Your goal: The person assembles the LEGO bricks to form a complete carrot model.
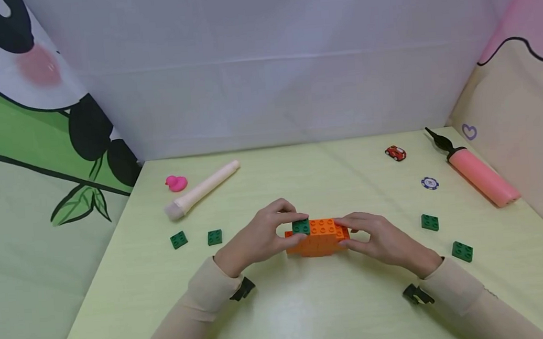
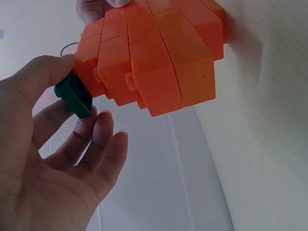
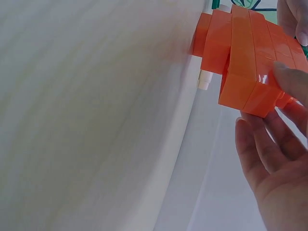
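Observation:
An orange build of stacked toy building bricks (image 1: 322,228) stands at mid-table, wider in the middle than at its base. My left hand (image 1: 262,237) pinches a green building brick (image 1: 301,227) between thumb and index finger at the top left of the build. In the left wrist view that green brick (image 2: 76,96) meets the end of the orange bricks (image 2: 154,57); whether it is pressed fully down I cannot tell. My right hand (image 1: 380,238) grips the build's right end. In the right wrist view its thumb lies on the orange face (image 3: 262,62), with fingers on the other side.
Green bricks lie on the left (image 1: 178,240) and right (image 1: 429,222) of the table (image 1: 282,316). Farther back are a pink duck (image 1: 176,183), a pale tube (image 1: 204,190), a red toy car (image 1: 395,153), a chip (image 1: 429,183) and a pink pump (image 1: 482,176). A white sheet (image 1: 267,101) hangs behind.

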`<state>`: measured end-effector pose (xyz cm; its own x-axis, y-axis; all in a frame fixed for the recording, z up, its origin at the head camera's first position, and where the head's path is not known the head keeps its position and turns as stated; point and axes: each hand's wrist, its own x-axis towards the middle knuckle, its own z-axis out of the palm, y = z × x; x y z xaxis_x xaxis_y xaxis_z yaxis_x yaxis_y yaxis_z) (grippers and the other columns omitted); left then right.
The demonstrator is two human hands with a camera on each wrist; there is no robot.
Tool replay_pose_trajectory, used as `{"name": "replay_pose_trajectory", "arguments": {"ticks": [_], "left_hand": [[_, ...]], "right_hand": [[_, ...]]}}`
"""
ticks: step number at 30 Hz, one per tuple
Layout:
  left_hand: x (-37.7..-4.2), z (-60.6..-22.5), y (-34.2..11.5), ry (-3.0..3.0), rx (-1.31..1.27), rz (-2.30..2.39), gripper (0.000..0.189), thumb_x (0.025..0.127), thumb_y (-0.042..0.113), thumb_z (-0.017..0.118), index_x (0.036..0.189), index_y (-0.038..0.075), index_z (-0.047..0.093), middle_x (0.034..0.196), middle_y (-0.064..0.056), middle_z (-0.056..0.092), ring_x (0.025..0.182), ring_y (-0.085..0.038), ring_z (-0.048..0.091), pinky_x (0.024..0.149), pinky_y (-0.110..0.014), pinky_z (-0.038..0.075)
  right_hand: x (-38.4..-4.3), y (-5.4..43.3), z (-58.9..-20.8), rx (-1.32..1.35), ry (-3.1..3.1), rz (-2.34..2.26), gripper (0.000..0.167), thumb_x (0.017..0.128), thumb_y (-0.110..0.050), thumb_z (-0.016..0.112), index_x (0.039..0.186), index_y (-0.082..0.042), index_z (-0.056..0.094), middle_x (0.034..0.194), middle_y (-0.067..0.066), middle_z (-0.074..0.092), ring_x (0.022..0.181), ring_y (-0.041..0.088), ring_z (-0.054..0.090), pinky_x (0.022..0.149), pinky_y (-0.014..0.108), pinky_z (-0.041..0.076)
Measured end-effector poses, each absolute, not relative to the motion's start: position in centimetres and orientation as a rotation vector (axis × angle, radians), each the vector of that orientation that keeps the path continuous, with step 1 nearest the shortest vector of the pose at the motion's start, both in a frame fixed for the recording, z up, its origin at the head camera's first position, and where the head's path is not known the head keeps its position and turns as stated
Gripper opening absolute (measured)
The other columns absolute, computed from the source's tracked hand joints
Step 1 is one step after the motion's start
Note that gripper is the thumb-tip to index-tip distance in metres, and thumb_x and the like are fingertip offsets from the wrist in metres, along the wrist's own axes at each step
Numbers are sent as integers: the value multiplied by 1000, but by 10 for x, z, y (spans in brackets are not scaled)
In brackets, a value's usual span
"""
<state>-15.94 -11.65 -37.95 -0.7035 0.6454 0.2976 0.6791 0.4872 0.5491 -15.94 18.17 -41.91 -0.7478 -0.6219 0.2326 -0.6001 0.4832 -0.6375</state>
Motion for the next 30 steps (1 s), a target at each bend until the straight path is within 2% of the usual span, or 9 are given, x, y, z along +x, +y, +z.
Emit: {"name": "replay_pose_trajectory", "arguments": {"ticks": [4,12,18,21,24,30], "left_hand": [[-159,-377,-117,-2716,-1162,-1000,35,91,22,75,123,9,72,103,0,56,89,-12,52,74,-23,50],[-157,-376,-116,-2764,-1115,-1016,36,91,24,75,124,11,71,103,2,56,89,-12,53,75,-33,53],[-155,-376,-125,-2781,-1090,-983,48,89,32,76,133,15,65,111,3,58,99,-11,55,85,-34,54],[-153,-377,-142,-2857,-998,-995,60,85,39,79,139,20,60,121,3,58,109,-14,55,93,-37,52],[-152,-380,-168,-2958,-851,-972,63,82,41,81,139,20,60,128,0,59,117,-19,54,100,-43,49],[-153,-400,-229,-3081,-565,-803,58,83,32,82,133,9,64,129,-9,60,121,-29,54,104,-49,44]], "right_hand": [[-159,181,-419,-1096,2678,-1128,51,90,-24,76,138,-15,61,127,0,65,106,15,64,86,35,58],[-160,181,-420,-1064,2673,-1120,52,89,-24,76,139,-16,61,129,0,65,108,17,64,87,36,57],[-159,181,-420,-1043,2683,-1102,53,89,-21,77,139,-16,61,129,2,65,107,18,65,86,35,58],[-159,181,-420,-1055,2686,-1103,53,88,-19,77,138,-15,61,129,3,65,107,18,65,86,34,58],[-159,181,-420,-1069,2688,-1104,52,89,-20,77,138,-14,61,130,4,64,107,18,65,85,34,58],[-159,182,-420,-1067,2697,-1097,52,89,-22,76,138,-14,61,130,4,64,107,18,65,85,34,58]]}}
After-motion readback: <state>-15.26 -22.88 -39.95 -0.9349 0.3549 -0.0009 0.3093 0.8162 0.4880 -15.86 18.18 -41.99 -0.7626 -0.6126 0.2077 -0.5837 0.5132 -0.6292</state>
